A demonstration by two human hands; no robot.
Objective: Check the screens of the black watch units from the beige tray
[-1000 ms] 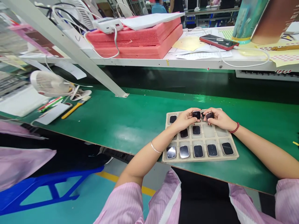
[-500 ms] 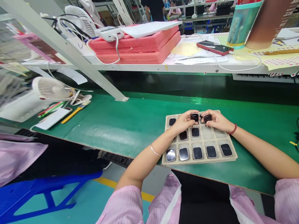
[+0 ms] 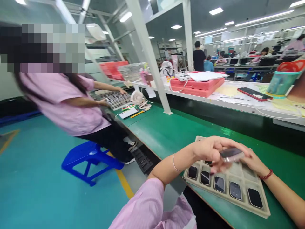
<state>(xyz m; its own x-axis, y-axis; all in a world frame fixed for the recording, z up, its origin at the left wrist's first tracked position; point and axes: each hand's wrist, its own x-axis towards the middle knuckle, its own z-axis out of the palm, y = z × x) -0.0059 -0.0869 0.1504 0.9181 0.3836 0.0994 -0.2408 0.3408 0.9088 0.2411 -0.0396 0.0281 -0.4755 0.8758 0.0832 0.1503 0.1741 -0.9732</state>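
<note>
Workroom, ceiling lights at upper right of the frame; green bench (image 3: 154, 136) running from the middle to lower right; white shelf (image 3: 228, 105) above it, bearing red foam blocks (image 3: 196, 90) and a phone (image 3: 254, 94). Left side: co-worker in a pink shirt (image 3: 78, 111), blue stool (image 3: 89, 154) alongside.

Tray (image 3: 266, 210), beige, compartmented, lower right, resting on the bench by its front edge. Front row: five dark-faced modules (image 3: 219, 184), faces up, one to a compartment.

Loose module (image 3: 231, 155), right of centre, held above the tray, tilted.

Left hand (image 3: 211, 151): over the tray, thumb and fingers apparently pinching the loose module about its edges. Right hand (image 3: 254, 163): just behind, over the tray's far right part; grip cannot be told.

Step in hand, as judged: a single module handled above the tray, perhaps turned or passed between hands. Next move, as judged, calls for an edge-only hold, with the module squared to a compartment if set down.

Obscured: right fingertips, behind left hand and module; most of the tray's back rows, contents uncounted. Blurred: left lower fingers, loose module's face. Cut off: right forearm, at the frame's right edge
</note>
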